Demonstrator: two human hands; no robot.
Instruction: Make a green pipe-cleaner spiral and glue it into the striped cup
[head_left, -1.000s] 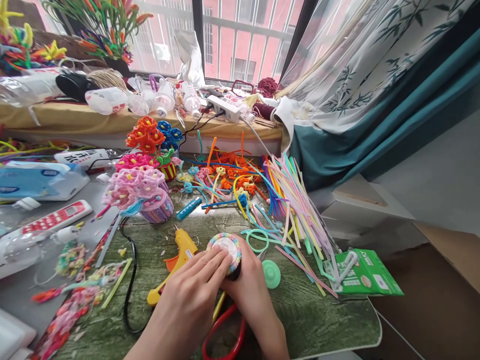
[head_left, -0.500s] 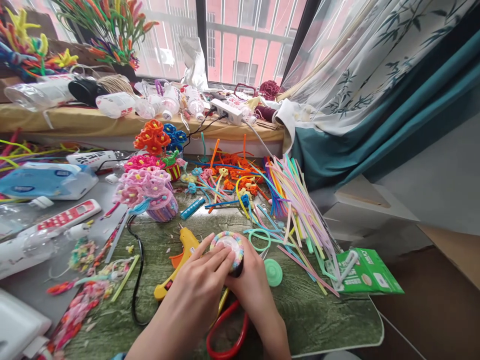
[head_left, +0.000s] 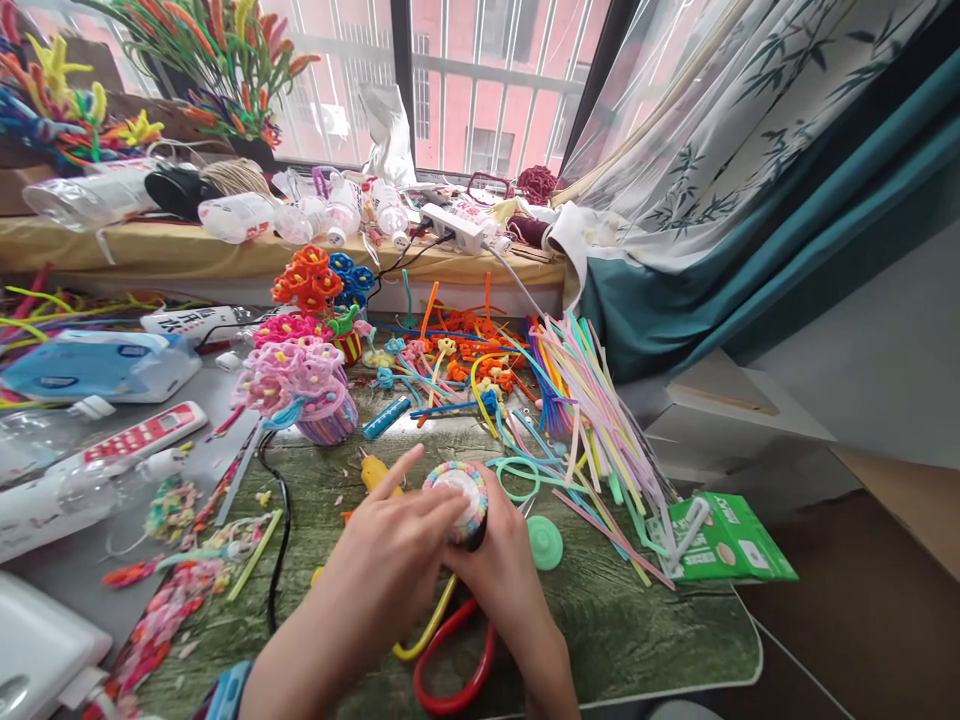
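Pastel-rimmed round piece [head_left: 460,478] in right hand [head_left: 495,530], left hand [head_left: 390,540] over top.

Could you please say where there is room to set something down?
Right-front tabletop, bordered by the right arm, mint disc and green packet, is bare; a narrower strip separates black cable from glue gun. Pipe cleaners crowd the back, scraps the left.

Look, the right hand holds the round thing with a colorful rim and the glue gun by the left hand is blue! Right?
Almost: the glue gun by the left hand is yellow, not blue; the head view shows it.
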